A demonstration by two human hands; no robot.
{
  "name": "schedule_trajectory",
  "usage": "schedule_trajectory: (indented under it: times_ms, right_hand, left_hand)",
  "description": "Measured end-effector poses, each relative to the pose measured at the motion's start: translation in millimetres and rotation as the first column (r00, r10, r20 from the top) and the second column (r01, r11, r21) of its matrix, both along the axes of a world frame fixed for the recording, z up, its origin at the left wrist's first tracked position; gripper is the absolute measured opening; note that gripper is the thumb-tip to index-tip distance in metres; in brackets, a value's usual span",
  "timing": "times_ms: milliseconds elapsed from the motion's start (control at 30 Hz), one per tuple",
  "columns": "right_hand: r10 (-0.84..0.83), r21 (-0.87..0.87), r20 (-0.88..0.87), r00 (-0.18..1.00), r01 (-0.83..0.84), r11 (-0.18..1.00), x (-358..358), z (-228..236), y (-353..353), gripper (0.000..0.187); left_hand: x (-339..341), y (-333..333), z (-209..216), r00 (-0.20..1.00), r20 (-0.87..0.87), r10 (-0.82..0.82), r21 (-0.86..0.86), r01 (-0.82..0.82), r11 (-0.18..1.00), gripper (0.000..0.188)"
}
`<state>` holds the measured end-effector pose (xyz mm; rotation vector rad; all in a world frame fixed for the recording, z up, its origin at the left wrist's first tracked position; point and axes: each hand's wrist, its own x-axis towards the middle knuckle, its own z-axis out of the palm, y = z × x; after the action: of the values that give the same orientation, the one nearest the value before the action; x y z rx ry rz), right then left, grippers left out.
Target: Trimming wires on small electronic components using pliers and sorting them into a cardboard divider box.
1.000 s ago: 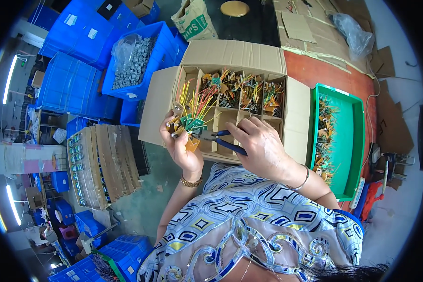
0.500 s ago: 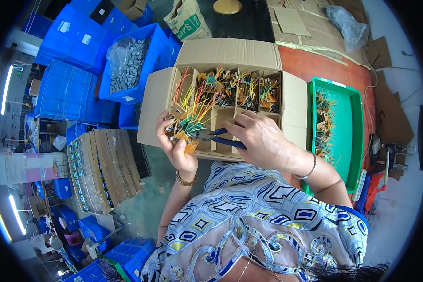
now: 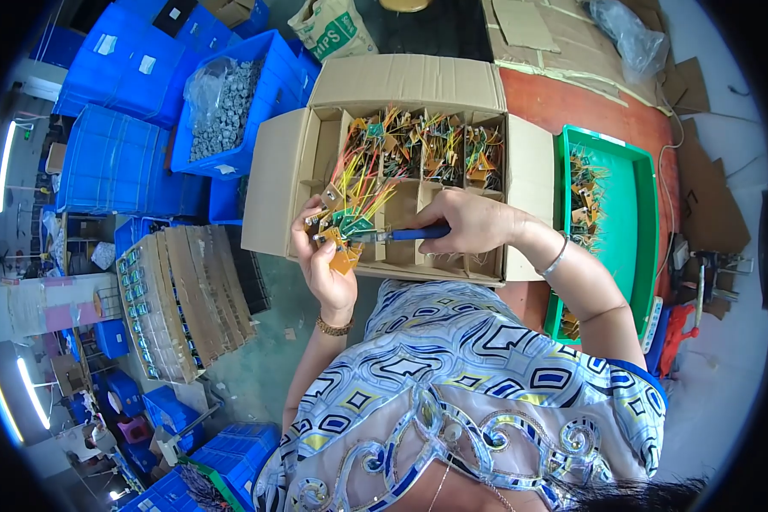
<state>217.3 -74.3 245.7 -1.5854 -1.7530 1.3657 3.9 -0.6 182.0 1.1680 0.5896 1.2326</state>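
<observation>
My left hand is closed around a bunch of small circuit boards, orange-brown and green, with red and yellow wires fanning up and to the right. Blue-handled cutting pliers are gripped in my right hand, handles squeezed close together. Their metal jaws reach the edge of the boards; whether they bite on anything is too small to tell. Both hands are over the near part of an open cardboard box with dividers. Its far compartments hold many wired circuit boards.
Right of the box, a green tray with more wired boards lies on a red surface. A blue crate of grey parts stands at the far left. Stacked cardboard layers sit lower left, a white-green sack at the back.
The pliers have gone from spread handles to squeezed ones, with their jaws now at the boards. The whole view has shifted slightly; my left hand still holds the bunch.
</observation>
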Motion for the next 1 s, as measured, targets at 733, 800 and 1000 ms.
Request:
schedule_trajectory:
  times_ms: [733,800,1000]
  right_hand:
    - [-0.526,0.468,-0.289,0.8,0.597,0.651,-73.2,-27.3,0.9,0.023]
    - [-0.532,0.464,-0.378,0.758,0.652,0.599,-75.9,-38.0,3.6,0.023]
    - [-0.584,0.384,-0.475,0.659,0.752,0.536,-55.5,-52.8,-13.9,0.022]
  left_hand:
    - [16.9,-10.0,2.5,0.78,0.618,-0.097,-0.57,0.529,0.629,0.045]
    - [25.1,-15.6,18.4,0.923,0.369,0.111,-0.77,0.237,0.592,0.044]
    - [-13.7,36.8,0.7,0.651,0.759,-0.016,-0.484,0.58,0.655,0.04]
